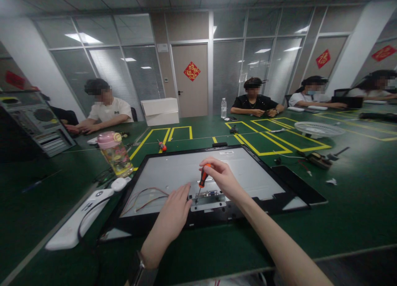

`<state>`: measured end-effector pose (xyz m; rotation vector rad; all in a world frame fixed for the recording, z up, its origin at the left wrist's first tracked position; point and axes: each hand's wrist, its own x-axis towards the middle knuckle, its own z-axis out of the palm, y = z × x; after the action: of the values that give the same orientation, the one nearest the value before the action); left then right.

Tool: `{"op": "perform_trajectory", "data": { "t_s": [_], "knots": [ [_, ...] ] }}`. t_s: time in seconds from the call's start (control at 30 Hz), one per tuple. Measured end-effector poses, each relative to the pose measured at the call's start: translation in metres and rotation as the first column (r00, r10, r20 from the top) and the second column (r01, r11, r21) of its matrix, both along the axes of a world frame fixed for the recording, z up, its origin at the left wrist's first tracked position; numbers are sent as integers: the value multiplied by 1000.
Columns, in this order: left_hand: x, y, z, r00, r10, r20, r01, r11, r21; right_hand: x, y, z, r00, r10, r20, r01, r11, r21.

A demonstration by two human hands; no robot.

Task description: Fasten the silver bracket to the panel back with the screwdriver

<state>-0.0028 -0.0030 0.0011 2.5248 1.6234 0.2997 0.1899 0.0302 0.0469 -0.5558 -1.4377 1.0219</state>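
- My right hand (221, 176) has its fingers closed around the orange-and-black handle of a screwdriver (202, 181). It points steeply down at a small metal plate (211, 199).
- The plate sits at the near edge of a large flat panel (248, 170) with a black frame. The panel lies flat on the green surface (341, 203) right in front of me.
- My left hand (173, 213) lies on the panel just left of the plate, fingers loose and grasping nothing.
- To do this well, I judge the shaft should stand square to the plate, with firm downward pressure. The left hand should steady the panel so it does not slide.
- Thin coloured wires (145, 197) loop left of my left hand. I would hold them away from the tip.
- The screwdriver's tip and whatever it meets are too small to make out.
- My left fingertips hide the plate's left end.
- I cannot tell where the wires end.
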Motion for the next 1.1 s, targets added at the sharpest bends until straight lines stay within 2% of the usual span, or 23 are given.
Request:
{"op": "perform_trajectory", "data": {
  "t_s": [0.17, 0.37, 0.57, 0.77, 1.0, 1.1],
  "knots": [
    [-1, 1, -3, 1000, 2, 23, -2, 1000, 15, 1, 0, 0, 993, 108, -45, -110, 993, -46],
    [-2, 2, -5, 999, 3, 34, -4, 1000, 25, 1, 1, 0, 997, 73, -38, -74, 997, -10],
    [-1, 2, -3, 1000, 2, 24, -3, 1000, 2, 1, -2, 3, 984, 163, -71, -166, 985, -49],
    [0, 1, -2, 1000, 8, -3, -8, 1000, 9, 0, -1, 2, 999, 36, -10, -36, 999, 8],
    [0, 2, -4, 1000, -2, -10, 2, 1000, 27, 0, -1, 2, 985, 166, -45, -168, 985, -28],
    [0, 2, -4, 1000, -4, -3, 4, 999, 36, -2, -2, 2, 992, 125, -17, -125, 992, -15]
  ]
}}
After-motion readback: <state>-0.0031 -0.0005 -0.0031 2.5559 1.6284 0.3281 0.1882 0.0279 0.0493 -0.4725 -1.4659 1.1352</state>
